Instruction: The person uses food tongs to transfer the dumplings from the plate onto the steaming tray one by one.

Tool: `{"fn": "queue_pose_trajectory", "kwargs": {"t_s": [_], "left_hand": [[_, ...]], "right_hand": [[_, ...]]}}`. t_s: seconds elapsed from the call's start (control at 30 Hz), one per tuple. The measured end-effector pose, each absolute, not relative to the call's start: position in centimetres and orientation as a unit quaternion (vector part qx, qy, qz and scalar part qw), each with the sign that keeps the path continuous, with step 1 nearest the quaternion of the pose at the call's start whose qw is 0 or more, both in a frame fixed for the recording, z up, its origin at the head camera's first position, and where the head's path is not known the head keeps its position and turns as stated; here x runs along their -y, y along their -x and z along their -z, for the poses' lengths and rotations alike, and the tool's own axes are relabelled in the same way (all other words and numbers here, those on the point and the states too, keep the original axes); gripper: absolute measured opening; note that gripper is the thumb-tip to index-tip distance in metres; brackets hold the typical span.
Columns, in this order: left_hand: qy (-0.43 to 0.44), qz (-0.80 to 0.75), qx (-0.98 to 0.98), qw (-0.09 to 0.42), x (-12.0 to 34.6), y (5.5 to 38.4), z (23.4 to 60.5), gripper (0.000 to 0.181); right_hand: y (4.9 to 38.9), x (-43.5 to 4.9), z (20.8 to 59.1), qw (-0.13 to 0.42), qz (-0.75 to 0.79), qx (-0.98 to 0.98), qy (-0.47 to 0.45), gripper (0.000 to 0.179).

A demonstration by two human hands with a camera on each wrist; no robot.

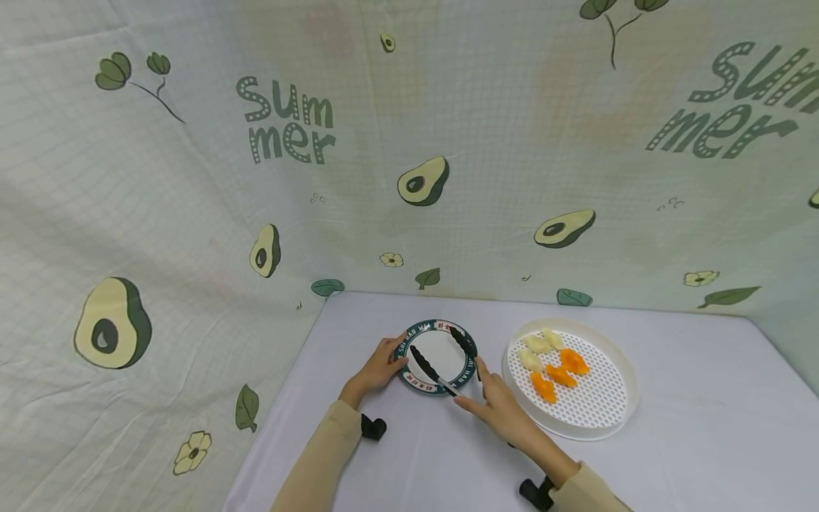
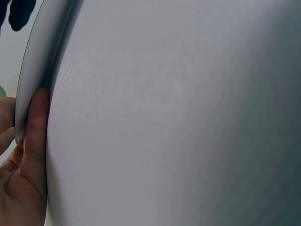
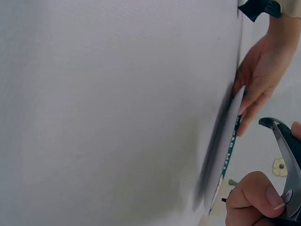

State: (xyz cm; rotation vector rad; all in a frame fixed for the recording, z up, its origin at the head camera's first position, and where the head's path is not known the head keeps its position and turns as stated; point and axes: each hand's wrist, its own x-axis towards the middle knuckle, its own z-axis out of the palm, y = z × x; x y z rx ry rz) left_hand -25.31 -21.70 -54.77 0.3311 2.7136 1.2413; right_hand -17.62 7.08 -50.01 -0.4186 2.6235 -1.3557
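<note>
A small round plate with a white middle and a dark teal, lettered rim lies in the middle of the head view. My left hand pinches its left edge. In the left wrist view, one finger of that hand is under the plate rim and others are on the opposite side. My right hand grips metal tongs with black tips, whose arms are spread over the plate with nothing between them. From the right wrist, the tongs show close up, near the thumb.
Right of the plate stands a round white tray with a perforated base. On it lie several pale yellow pieces and several orange pieces. A printed cloth wall rises behind the white tabletop.
</note>
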Motion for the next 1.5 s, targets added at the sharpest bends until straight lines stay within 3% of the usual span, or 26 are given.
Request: {"fn": "queue_pose_trajectory", "kwargs": {"t_s": [1.5], "left_hand": [[-0.121, -0.409, -0.902, 0.061, 21.8, 25.3, 54.8, 0.060]], "right_hand": [[18.6, -6.4, 52.4, 0.100, 0.415, -0.893, 0.143, 0.099]]}}
